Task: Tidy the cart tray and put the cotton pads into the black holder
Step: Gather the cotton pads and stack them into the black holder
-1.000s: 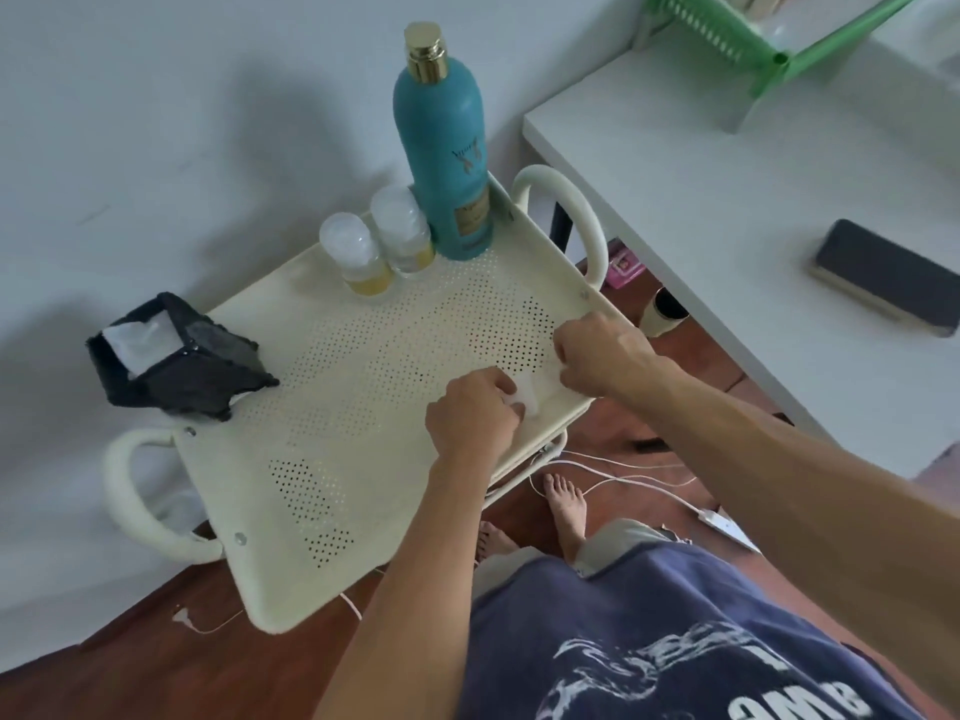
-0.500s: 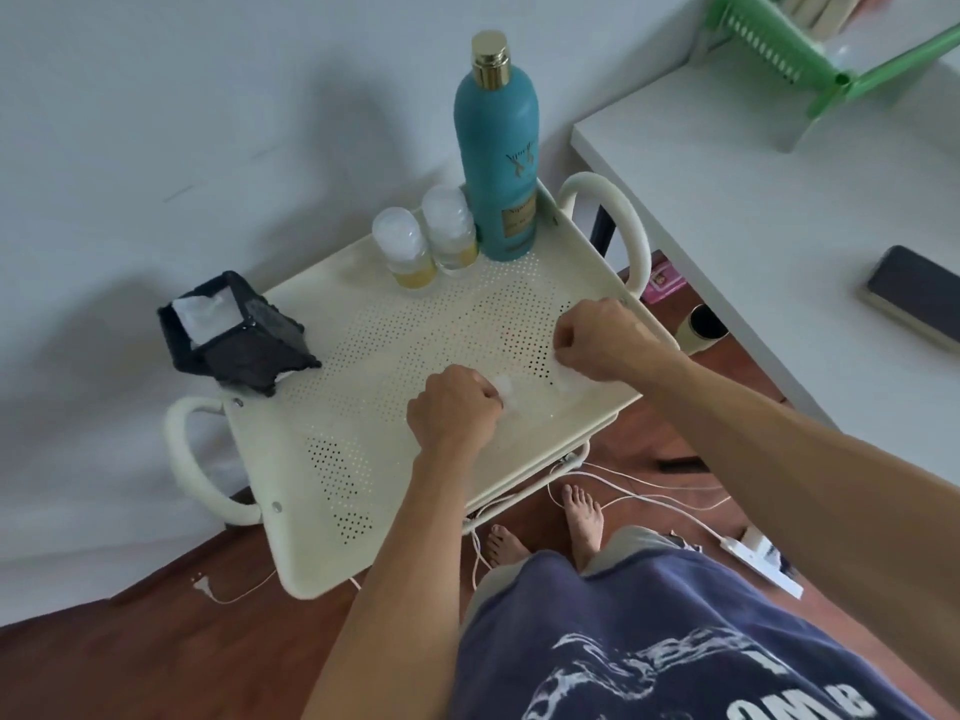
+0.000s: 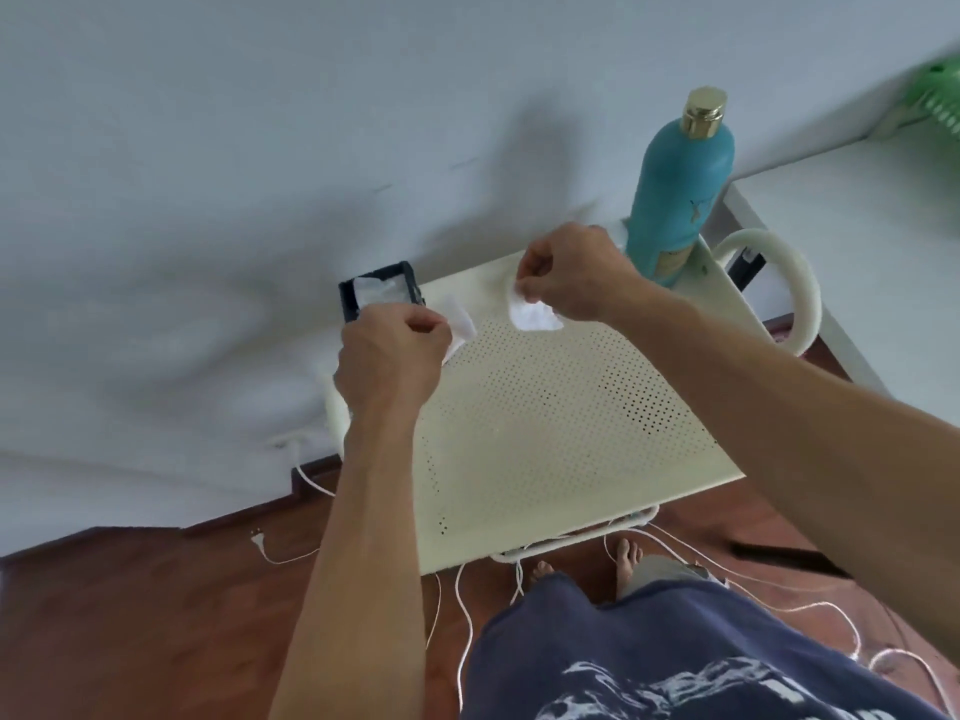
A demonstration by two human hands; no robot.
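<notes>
Both hands have lifted off the near edge of the tray (image 3: 545, 439) since half a second ago and now hang above its far side, each with a cotton pad. The left hand (image 3: 389, 361) pinches a white pad (image 3: 460, 324) that sticks out past its knuckles to the right; the black holder (image 3: 382, 296), with white pads already inside, sits just beyond this hand at the tray's far left corner. The right hand (image 3: 571, 275) pinches a second pad (image 3: 532, 317) that dangles below its fingers, clear of the tray. The teal bottle (image 3: 675, 194) stands just behind and to the right of the right hand, which now hides the two small jars seen earlier. The view has swung left, so the desk (image 3: 857, 226) shows only as a strip far right of the right hand, and the phone has gone out of view.
</notes>
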